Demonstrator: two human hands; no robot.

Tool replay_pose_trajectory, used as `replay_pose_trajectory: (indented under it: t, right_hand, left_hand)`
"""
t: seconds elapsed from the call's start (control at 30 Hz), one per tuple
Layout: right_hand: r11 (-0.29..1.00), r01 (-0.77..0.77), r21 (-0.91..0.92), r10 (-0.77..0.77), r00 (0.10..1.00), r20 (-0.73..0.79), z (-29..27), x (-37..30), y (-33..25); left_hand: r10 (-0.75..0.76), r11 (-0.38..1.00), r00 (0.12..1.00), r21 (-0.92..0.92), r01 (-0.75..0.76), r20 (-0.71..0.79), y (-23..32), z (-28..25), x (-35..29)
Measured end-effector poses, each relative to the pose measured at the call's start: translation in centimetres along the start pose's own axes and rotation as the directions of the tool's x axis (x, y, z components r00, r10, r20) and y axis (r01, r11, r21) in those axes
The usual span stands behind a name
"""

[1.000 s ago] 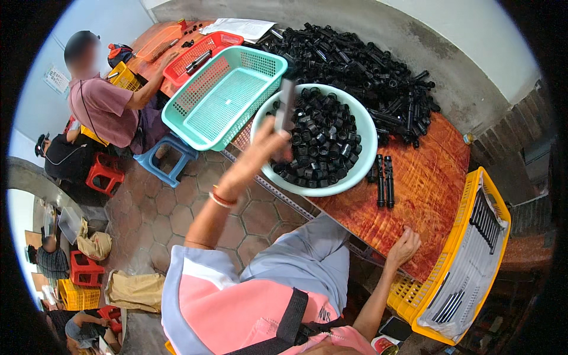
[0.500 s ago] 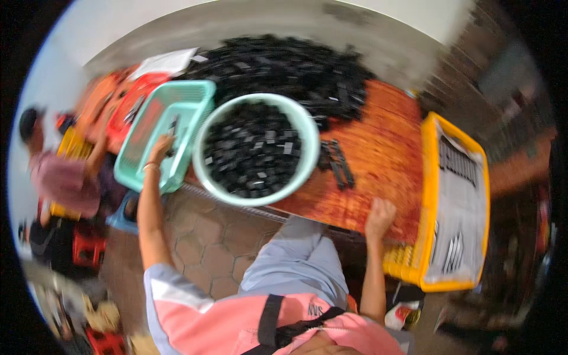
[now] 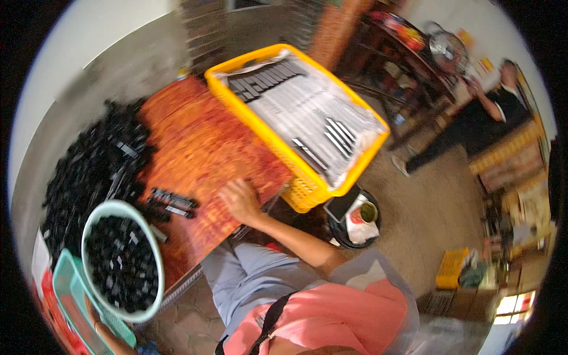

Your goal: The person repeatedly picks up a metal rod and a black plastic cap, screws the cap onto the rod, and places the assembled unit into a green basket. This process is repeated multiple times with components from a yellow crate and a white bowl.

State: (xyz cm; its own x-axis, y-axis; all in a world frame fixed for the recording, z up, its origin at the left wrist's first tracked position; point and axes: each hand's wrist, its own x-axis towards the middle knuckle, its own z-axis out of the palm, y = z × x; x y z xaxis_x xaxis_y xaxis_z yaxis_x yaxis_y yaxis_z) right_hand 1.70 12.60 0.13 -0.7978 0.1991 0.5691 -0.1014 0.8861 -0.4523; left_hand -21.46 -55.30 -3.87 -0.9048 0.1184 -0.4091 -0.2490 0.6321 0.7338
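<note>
My right hand [image 3: 239,201] rests on the near edge of the reddish wooden table [image 3: 198,133], fingers loosely bent and a little apart, nothing held. To its left lie several short black bar-shaped pieces [image 3: 171,202]. My left hand [image 3: 93,312] reaches into the green plastic basket [image 3: 72,283] at the lower left; its fingers are blurred and partly hidden, so any hold does not show. Beside that basket stands a pale round basin [image 3: 158,273] filled with small black pieces [image 3: 121,263]. A large heap of black pieces [image 3: 89,163] lies along the wall.
Right of the table stands a yellow crate [image 3: 370,151], lined with white sheeting and holding rows of dark and silvery strips. A black round container [image 3: 373,236] with a phone-like slab and a jar is below it. At the far right, another person [image 3: 485,112] stands by a shelf.
The view has swung right, bringing the yellow crate to the middle and the basin and green basket to the lower left. My right hand has loosened from a fist; my left remains at the basket.
</note>
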Motion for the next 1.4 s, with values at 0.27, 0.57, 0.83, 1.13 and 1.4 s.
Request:
replay_pose_trajectory:
  t: [0.27,0.57,0.83,1.13,1.4]
  right_hand:
    - [0.994,-0.106,0.000,0.106,0.992,0.070,-0.9,-0.3,-0.6]
    - [0.997,0.010,-0.074,-0.015,0.997,-0.072,0.4,-0.6,0.6]
    - [0.996,0.089,0.015,-0.088,0.995,-0.035,1.3,0.8,-0.7]
    - [0.883,-0.241,0.403,0.146,0.956,0.253,1.6,2.5,-2.3]
    - [0.988,0.033,0.153,-0.069,0.970,0.235,4.2,3.9,-5.4]
  left_hand:
    - [-0.018,0.994,1.000,0.110,0.019,-0.010,4.4,3.3,2.2]
    - [0.046,0.998,0.995,0.049,-0.042,-0.092,2.7,2.1,1.4]
    - [0.464,0.723,0.636,0.678,0.129,-0.616,-2.5,-9.2,-14.2]
    - [0.442,0.814,0.707,-0.084,-0.575,-0.553,26.4,13.8,-28.3]
    - [0.401,0.842,0.903,-0.449,-0.298,0.155,27.8,28.3,-25.9]
